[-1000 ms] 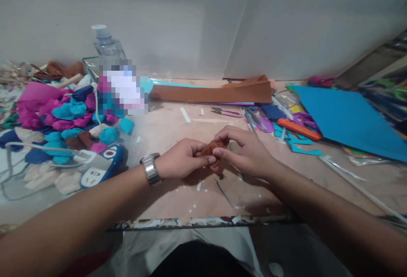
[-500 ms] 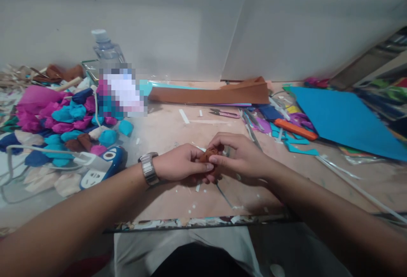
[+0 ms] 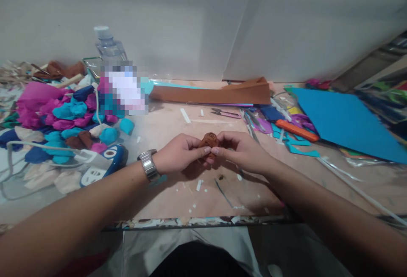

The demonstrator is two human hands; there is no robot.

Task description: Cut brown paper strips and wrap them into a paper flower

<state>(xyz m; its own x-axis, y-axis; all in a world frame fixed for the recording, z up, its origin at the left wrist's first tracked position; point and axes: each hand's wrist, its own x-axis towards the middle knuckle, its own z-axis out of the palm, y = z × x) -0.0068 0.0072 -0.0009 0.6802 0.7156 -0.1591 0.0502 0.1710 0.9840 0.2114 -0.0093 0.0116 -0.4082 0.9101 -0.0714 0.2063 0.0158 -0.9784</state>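
Far left there's a messy heap of crumpled pink, turquoise and navy papery bundles (image 3: pixel 68 109), with a clear plastic bottle with a white cap (image 3: pixel 111 50) behind it and a blue-and-white plastic socket block (image 3: pixel 103 166) at its near edge. Moving right, the left hand (image 3: pixel 178 154), silver watch (image 3: pixel 148 164) on the wrist, has its thumb and fingers closed round the small brown wound-up roll of crinkly paper (image 3: pixel 209 140) — that's mid-table, just above the pale pinkish tabletop (image 3: pixel 152 124). Half a second ago the right fingers lay over the roll; now its coiled end is tipped up in plain view and both thumbs meet on its near side. Looks to me like the coil is being turned and firmed up. A long flat brown sheet (image 3: pixel 206 95) lies on the far side. The right hand (image 3: pixel 246 152) pinches the roll too — narrow grip. Further right: an orange plastic cutter (image 3: pixel 297 130), then a big blue sheet (image 3: pixel 346 120).
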